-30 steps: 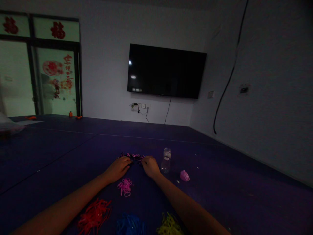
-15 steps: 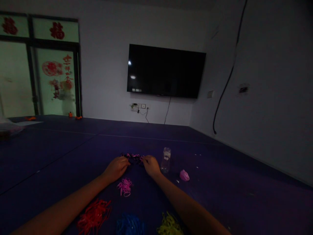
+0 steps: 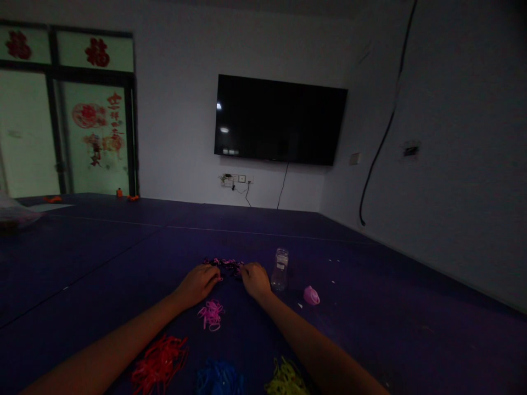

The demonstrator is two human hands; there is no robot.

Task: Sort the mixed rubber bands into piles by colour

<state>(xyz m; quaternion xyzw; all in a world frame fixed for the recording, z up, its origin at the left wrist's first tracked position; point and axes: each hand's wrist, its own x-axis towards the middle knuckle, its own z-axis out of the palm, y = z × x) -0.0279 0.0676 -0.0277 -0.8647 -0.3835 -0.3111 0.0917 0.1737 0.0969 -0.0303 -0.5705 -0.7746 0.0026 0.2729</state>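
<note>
My left hand (image 3: 201, 282) is closed in a pinch, and a bit of pink rubber band (image 3: 220, 278) shows at its fingertips. Across from it, my right hand (image 3: 255, 278) has its fingers curled at the right end of a clump of black and pink bands (image 3: 225, 264); what lies between those fingers is hidden. Below my left hand is a small heap of pink rubber bands (image 3: 212, 315). Just right of my right hand stands a clear bottle (image 3: 280, 270) without a lid. A pink cap-like piece (image 3: 311, 295) lies farther right.
Nearer me are heaps of red bands (image 3: 160, 364), blue bands (image 3: 219, 378) and yellow-green bands (image 3: 285, 378) on the dark purple surface (image 3: 391, 307). White scraps lie right of the bottle. A clear plastic bag (image 3: 16, 211) sits at the far left.
My left hand has shifted very slightly, and the pink band at its fingertips shows more plainly. My right hand stays at the clump.
</note>
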